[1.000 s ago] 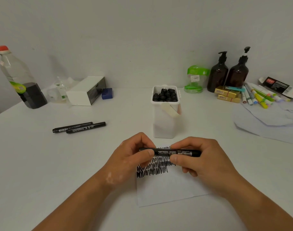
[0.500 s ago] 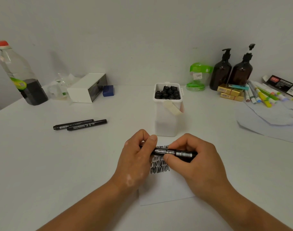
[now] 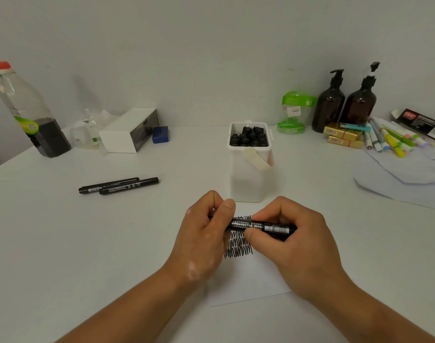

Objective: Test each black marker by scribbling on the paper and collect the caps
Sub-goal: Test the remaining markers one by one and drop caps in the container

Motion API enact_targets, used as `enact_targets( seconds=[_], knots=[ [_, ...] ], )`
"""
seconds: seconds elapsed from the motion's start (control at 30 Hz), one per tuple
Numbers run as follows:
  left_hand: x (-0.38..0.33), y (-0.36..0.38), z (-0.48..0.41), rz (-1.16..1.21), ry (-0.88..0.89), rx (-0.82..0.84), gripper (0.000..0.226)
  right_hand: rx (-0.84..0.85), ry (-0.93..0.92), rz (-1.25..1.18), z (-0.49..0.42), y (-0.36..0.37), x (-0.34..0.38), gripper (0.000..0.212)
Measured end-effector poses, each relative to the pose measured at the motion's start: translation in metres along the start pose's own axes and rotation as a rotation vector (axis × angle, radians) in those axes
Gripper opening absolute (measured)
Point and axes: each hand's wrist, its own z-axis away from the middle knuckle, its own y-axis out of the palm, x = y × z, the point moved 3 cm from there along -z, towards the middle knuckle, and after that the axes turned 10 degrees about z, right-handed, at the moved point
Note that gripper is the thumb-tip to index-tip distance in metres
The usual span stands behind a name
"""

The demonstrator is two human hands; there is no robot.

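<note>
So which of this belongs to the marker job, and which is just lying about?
Job: marker held by left hand and right hand, paper, two loose markers, white container.
Lying about: plastic bottle, white box, pump bottles, coloured pens, green jar.

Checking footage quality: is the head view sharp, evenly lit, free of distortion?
Head view: soft, even light, faint shadows by the white container; wide-angle distortion leans the plastic bottle at the left edge; print on the marker is slightly blurred; no glare on the paper.
</note>
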Motion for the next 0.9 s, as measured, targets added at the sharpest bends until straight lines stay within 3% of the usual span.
enact_targets(
  seconds=[0.13,0.37,0.57,0.73,0.9],
  knots=[
    [0.001,-0.002,-0.001,0.035,-0.007,0.030,0.037,0.019,-0.012,-0.019,-0.001,0.001,0.000,0.026],
    [0.007,-0.018,-0.011,0.215,-0.021,0.240,0.021,0.051,0.001,-0.074,-0.012,-0.006,-0.007,0.014],
    [0.014,-0.018,-0.011,0.300,-0.017,0.222,0.041,0.111,0.096,-0.236,-0.013,-0.004,-0.016,0.005],
    [0.010,-0.017,-0.009,0.210,-0.018,0.265,0.041,0.274,0.053,-0.187,-0.005,0.009,-0.014,0.008],
    [-0.001,-0.019,-0.008,-0.056,0.047,0.278,0.027,0.064,0.017,-0.022,-0.008,0.002,-0.017,0.015]
  ],
)
